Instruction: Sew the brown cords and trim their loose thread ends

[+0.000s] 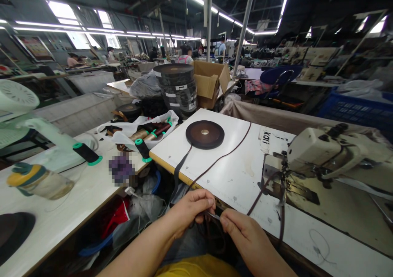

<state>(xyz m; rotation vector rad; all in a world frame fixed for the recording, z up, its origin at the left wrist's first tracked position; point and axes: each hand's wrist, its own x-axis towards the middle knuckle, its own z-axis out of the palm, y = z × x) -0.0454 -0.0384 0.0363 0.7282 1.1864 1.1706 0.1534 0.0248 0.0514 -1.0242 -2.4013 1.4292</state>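
Close together at the front edge of the sewing table, my left hand [195,207] and my right hand [239,228] are both closed. A thin, shiny grey piece [212,216] spans the gap between their fingers; its kind cannot be made out. Narrow dark brown cord [222,157] crosses the white tabletop and drops behind my left hand. More cord loops hang beneath both hands, partly hidden. Beyond them lies a flat roll of dark tape [205,134], its loose end [181,166] hanging over the edge. The sewing machine [325,158] stands right of my hands, with cord trailing from its needle area.
To the left, a side table [92,187] holds a bottle [39,181], thread cones [87,153] and a pale green fan [43,129]. Stacked tape rolls [176,86] and a cardboard box [210,82] stand behind. A blue crate [359,109] is at right.
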